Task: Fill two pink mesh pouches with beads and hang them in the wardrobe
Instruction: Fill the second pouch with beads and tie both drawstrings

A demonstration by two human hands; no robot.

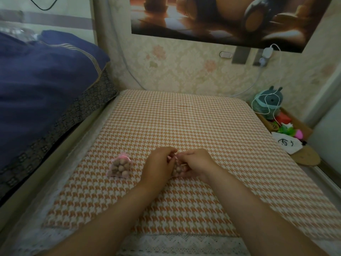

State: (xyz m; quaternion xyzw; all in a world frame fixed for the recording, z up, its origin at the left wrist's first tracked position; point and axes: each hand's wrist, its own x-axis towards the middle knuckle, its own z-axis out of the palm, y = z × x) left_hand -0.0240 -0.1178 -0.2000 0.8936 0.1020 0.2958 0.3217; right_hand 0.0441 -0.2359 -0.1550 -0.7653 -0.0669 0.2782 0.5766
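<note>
Handling: pouch judged soft, light; best taken at neck
Hands: left hand and right hand curled round it

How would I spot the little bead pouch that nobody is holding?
Start at the orange-and-white checked cloth beside the blue bedding. Left of the left hand lies a pink mesh pouch of brownish beads. Unlike the other pouch, held between that hand and the right hand, it lies alone, untouched.
</note>
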